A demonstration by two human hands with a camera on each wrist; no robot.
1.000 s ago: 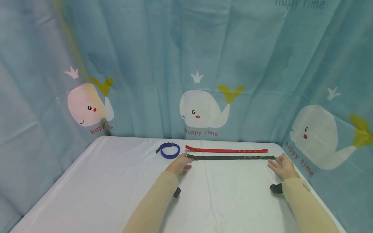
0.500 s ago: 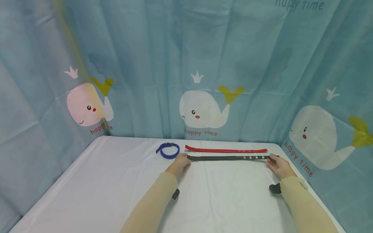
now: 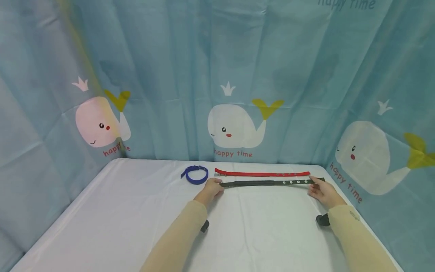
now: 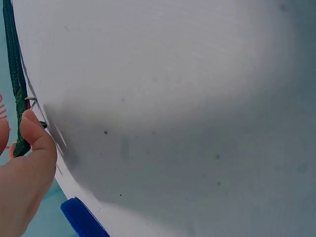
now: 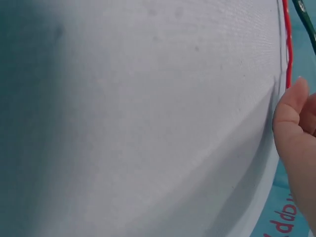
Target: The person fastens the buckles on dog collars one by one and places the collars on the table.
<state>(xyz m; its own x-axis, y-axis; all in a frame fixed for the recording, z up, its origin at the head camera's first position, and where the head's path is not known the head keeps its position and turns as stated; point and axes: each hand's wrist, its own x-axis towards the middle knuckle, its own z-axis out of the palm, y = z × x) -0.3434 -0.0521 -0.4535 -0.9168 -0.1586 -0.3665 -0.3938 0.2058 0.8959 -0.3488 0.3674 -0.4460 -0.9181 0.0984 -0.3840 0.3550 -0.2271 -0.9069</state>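
Observation:
A dark green pet collar (image 3: 258,183) with metal eyelets is stretched out straight between both hands, its right end raised off the table. My left hand (image 3: 210,190) pinches its left end. A small metal ring (image 4: 31,101) shows beside those fingers in the left wrist view. My right hand (image 3: 323,192) pinches the eyelet end between thumb and fingers, the tip sticking out past them. Just behind lies a red collar (image 3: 261,174), straight and roughly parallel. To the left, a blue collar (image 3: 197,182) rests fastened in a loop.
A white cloth covers the table (image 3: 258,234). Its far edge runs close behind the collars, against a blue curtain (image 3: 183,75) printed with whales. The right table edge passes near my right hand. A dark wrist device (image 3: 323,220) sits under the right sleeve.
My right hand has gone from loosely spread fingers beside the green collar to pinching its end and lifting it. My left hand has closed on the other end.

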